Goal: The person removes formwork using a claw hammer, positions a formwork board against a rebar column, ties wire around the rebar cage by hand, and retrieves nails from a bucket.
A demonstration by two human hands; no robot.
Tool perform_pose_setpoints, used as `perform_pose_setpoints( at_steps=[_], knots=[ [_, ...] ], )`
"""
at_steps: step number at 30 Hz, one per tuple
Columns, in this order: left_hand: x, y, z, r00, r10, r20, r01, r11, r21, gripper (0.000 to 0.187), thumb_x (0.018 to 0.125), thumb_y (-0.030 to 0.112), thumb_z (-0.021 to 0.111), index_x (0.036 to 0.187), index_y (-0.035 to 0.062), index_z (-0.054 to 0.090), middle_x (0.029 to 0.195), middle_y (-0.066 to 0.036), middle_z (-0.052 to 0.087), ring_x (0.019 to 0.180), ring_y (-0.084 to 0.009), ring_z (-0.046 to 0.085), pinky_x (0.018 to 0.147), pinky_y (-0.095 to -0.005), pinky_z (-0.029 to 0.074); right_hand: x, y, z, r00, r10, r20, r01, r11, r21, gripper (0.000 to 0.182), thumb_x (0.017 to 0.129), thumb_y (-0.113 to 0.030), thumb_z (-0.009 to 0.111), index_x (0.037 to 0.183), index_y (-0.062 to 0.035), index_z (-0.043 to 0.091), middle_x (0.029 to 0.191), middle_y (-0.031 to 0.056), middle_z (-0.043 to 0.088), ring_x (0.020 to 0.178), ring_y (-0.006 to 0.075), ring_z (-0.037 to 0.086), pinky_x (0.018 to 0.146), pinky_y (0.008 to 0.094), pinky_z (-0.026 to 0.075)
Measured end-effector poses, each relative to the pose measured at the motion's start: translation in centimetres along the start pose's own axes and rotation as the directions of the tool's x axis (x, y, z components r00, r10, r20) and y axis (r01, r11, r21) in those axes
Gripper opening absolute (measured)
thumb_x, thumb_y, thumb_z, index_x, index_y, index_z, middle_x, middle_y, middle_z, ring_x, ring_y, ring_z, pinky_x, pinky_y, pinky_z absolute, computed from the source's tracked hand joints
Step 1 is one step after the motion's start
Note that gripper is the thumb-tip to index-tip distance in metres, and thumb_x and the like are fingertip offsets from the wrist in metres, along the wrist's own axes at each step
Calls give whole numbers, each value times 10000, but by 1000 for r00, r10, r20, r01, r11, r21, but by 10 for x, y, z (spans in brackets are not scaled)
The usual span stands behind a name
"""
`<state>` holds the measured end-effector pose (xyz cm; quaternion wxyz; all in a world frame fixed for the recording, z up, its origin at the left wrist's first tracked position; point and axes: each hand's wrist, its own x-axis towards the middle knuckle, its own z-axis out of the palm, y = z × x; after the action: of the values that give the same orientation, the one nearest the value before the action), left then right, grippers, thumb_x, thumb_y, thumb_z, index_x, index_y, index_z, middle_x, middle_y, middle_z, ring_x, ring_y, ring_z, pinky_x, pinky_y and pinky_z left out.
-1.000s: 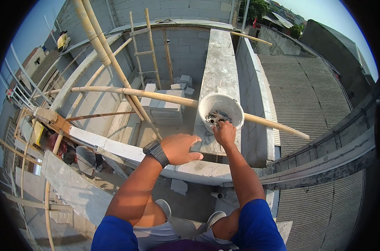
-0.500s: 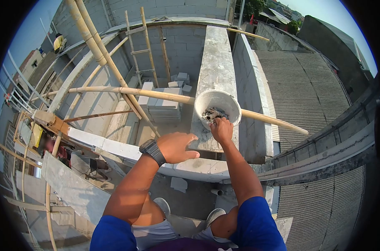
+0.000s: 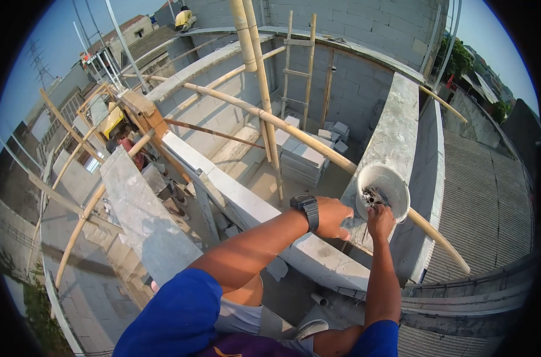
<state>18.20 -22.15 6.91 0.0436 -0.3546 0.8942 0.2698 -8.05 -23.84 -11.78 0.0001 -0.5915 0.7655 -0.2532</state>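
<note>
A white bucket (image 3: 395, 176) stands on a grey, mortar-stained plank (image 3: 395, 128). Inside it lie small, grey, jumbled pieces (image 3: 372, 196) that I cannot name. My right hand (image 3: 380, 222) reaches over the bucket's near rim, its fingers closed at the pieces; what they hold is hidden. Left of the bucket, my left hand (image 3: 333, 218), with a black watch (image 3: 306, 209) on its wrist, hovers by the plank's near end. Its thumb and fingers are apart and hold nothing.
A long bamboo pole (image 3: 318, 146) runs across beside the bucket. White block wall (image 3: 252, 217) lies before me, with stacked blocks (image 3: 303, 157) and a wooden ladder (image 3: 298, 71) below. A person (image 3: 136, 152) is lower left, another person (image 3: 185, 19) far off.
My view has swung left, so the bucket, plank and both hands now appear further right. The right hand stays at the bucket's pieces and the left hand stays apart from it.
</note>
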Motion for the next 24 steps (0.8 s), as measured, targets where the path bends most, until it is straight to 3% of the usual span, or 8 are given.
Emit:
perform_pose_setpoints(
  at_steps=[8, 14, 17, 20, 24],
  knots=[
    [-7, 7, -6, 1000, -7, -6, 7, 1000, 4, 672, 872, 492, 717, 1360, 44, 604, 1192, -227, 707, 1131, -391, 666, 975, -479, 518, -1, 2, 2, 1000, -12, -2, 12, 1000, -15, 280, 860, -320, 755, 996, -77, 733, 984, 147, 663, 982, 359, 644, 853, 511, 457],
    [-11, 7, -8, 1000, 1, -15, -1, 1000, -9, 667, 871, 478, 719, 1356, 35, 605, 1184, -236, 706, 1119, -397, 669, 967, -478, 521, -2, 4, 3, 988, -114, -106, 116, 993, 13, 256, 854, -293, 769, 908, -51, 705, 856, 141, 648, 845, 366, 642, 752, 498, 471],
    [-14, 8, -10, 1000, -8, -16, 8, 1000, -17, 663, 869, 475, 721, 1352, 36, 607, 1182, -238, 707, 1113, -400, 672, 965, -478, 521, -1, 6, 3, 990, -115, -84, 115, 993, 3, 258, 848, -290, 772, 899, -48, 700, 842, 146, 642, 829, 368, 642, 742, 499, 471],
    [-14, 7, -9, 1000, -5, -20, 4, 1000, -19, 662, 869, 477, 722, 1350, 36, 609, 1178, -239, 708, 1108, -401, 674, 965, -479, 521, -2, 5, 3, 989, -114, -94, 116, 993, 17, 263, 844, -292, 772, 892, -45, 696, 840, 153, 640, 828, 371, 641, 737, 500, 470],
    [-14, 6, -9, 1000, -6, -20, 6, 1000, -2, 666, 871, 479, 721, 1357, 40, 603, 1195, -225, 707, 1127, -392, 669, 971, -473, 519, 0, 1, -3, 999, -14, 37, 13, 1000, 16, 271, 863, -306, 752, 989, -67, 726, 980, 158, 673, 970, 367, 648, 845, 502, 463]
  ],
)
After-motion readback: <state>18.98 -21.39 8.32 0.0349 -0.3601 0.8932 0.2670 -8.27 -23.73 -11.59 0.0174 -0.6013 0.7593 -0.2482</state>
